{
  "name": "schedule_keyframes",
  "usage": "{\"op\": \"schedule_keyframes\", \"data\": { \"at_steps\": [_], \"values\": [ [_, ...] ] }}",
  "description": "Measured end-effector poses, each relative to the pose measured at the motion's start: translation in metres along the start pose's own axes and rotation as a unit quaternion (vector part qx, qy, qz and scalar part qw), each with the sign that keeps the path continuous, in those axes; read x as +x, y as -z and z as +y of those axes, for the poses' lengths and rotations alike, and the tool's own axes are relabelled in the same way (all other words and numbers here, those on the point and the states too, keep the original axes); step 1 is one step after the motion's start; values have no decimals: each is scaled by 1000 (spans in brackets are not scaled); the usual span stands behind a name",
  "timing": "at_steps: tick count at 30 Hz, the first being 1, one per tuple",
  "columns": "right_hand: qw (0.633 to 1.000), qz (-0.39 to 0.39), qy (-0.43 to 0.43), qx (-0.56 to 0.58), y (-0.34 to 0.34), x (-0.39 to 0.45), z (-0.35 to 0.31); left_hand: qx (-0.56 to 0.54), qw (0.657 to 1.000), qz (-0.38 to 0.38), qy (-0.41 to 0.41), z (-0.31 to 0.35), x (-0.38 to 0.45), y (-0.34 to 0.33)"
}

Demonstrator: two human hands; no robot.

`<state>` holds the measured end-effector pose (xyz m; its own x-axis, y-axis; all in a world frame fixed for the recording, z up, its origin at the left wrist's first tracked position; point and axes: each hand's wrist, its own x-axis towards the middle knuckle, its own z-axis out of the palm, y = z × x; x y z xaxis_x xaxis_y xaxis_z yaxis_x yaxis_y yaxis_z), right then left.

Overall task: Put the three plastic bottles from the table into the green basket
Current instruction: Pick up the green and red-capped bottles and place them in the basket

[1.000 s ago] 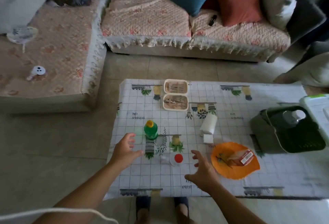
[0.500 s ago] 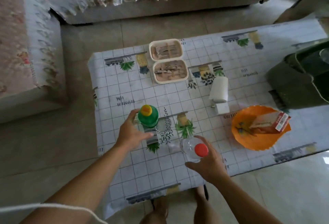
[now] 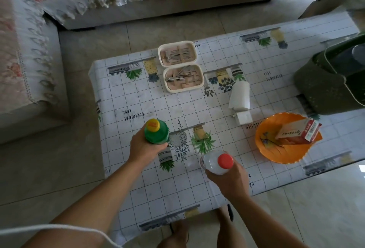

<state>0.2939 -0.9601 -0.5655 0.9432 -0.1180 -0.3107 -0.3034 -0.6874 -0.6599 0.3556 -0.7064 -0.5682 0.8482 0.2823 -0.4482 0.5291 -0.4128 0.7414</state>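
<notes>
A green bottle [image 3: 158, 134] with a yellow cap stands upright near the table's front left, and my left hand [image 3: 144, 147] is wrapped around its body. To its right, my right hand [image 3: 231, 178] grips a clear bottle [image 3: 212, 162] with a red cap from behind. The green basket [image 3: 324, 86] sits at the table's right edge, partly cut off by the frame. Inside it the pale top of another bottle [image 3: 358, 52] shows dimly.
The table [image 3: 138, 99] has a checked cloth. On it lie an open manicure case [image 3: 181, 66], a white tissue roll [image 3: 240, 94] with a small white box, and an orange plate [image 3: 276, 151] holding a carton [image 3: 298, 131]. Sofas stand behind and to the left.
Both hands went from reaching with open fingers to closing on the bottles: left on the green one, right on the clear one. The camera tilted down and closer to the table.
</notes>
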Motion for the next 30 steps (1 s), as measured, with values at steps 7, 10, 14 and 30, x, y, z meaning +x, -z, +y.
{"op": "schedule_keyframes", "data": {
  "at_steps": [7, 10, 14, 30],
  "values": [
    [1000, 22, 1, 0, 57, -26, -17, 17, 1000, -8, -6, 28, -47, 25],
    [1000, 28, 2, -4, 93, -41, -26, 16, 1000, -26, -7, 57, -73, 41],
    [999, 36, 1, 2, 143, -57, -30, 47, 998, -37, -29, 106, -104, 57],
    [989, 124, 73, 38, 382, -46, 10, 113, 963, -51, -237, 330, -202, -58]
  ]
}}
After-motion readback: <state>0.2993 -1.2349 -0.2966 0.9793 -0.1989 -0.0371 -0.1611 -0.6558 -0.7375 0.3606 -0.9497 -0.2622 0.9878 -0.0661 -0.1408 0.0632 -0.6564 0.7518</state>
